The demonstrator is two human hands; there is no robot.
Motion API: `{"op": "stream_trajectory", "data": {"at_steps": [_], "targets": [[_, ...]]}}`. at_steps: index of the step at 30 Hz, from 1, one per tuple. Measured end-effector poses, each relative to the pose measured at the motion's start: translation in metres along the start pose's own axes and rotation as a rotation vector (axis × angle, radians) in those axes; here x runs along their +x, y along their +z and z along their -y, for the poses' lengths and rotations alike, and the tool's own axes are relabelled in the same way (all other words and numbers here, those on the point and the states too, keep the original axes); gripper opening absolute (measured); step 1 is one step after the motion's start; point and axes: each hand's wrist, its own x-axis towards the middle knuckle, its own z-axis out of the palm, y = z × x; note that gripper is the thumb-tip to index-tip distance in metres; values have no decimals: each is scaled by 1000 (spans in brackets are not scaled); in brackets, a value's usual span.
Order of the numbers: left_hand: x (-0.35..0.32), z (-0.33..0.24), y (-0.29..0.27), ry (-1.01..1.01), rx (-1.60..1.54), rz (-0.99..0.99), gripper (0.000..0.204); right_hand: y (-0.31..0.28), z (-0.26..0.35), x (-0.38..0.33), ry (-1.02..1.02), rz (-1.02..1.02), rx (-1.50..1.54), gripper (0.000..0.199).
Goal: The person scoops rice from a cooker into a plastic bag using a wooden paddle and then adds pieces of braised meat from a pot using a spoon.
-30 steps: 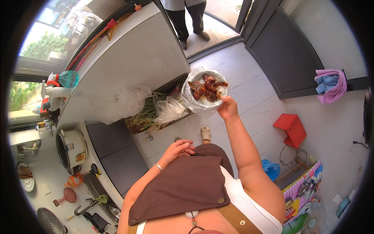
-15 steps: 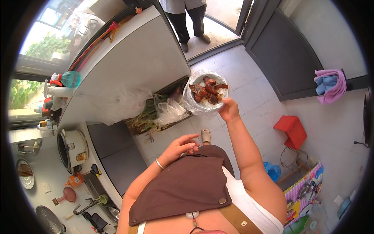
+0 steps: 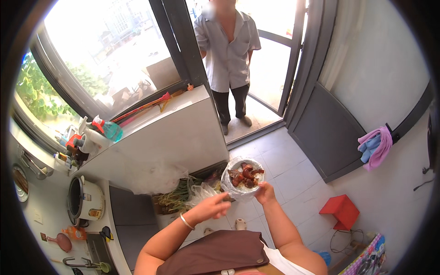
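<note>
My right hand grips the near right edge of a round bowl wrapped in a thin clear plastic bag. White rice fills the bowl, topped with glossy brown-red chunks that look like braised meat. Close to the bowl's near left side is my left hand, holding nothing. Its forefinger stretches toward the bowl, the other fingers are loosely bent, and it stays apart from the rim. A bracelet circles that wrist.
A person in a grey shirt stands in the open doorway ahead. Green onions and plastic bags lie by the low wall. A rice cooker sits on the left counter. At right, a red stool is on the tiled floor.
The view has tilted up, showing more of the person in the doorway. My left hand has risen closer to the bowl. My right hand keeps its grip on the bowl.
</note>
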Motion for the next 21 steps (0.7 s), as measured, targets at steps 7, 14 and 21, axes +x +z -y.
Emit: {"op": "stream_trajectory", "data": {"at_steps": [7, 14, 21], "targets": [[3, 74, 19, -136, -125, -105, 47, 16, 7, -11, -16, 65, 2, 59], [-3, 92, 21, -150, -176, -179, 41, 4, -1, -7, 26, 38, -16, 62], [-5, 104, 23, -181, -287, -161, 40, 18, -5, -14, 30, 82, -28, 62]]}}
